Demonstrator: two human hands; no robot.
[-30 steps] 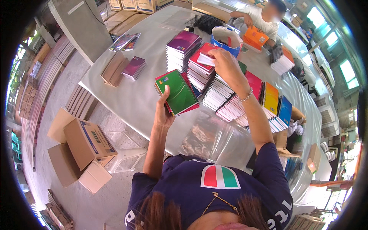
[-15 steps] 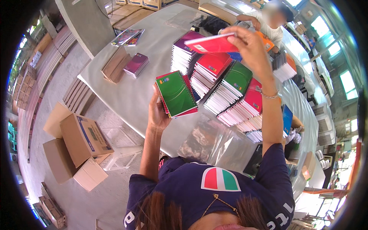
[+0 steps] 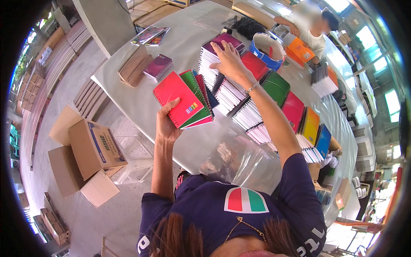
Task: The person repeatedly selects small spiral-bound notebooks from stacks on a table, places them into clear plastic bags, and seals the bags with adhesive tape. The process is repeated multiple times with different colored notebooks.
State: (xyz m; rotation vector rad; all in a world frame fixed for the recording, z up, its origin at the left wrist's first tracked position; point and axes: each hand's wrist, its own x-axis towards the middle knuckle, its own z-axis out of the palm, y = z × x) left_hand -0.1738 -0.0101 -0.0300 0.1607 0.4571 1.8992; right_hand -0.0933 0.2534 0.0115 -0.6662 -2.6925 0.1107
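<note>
My right grip (image 3: 233,64) is open, fingers spread over the purple notebook stack (image 3: 232,40); I can't tell whether they touch it. That stack stands ahead and to the right of my left grip (image 3: 168,122), so the right one is nearer. The left pinches a fan of notebooks (image 3: 176,94), the red top cover's long axis slanting from upper left to lower right. Glossy covers, coiled spines and square-edged white pages stand out above the smooth grey desk (image 3: 184,47).
</note>
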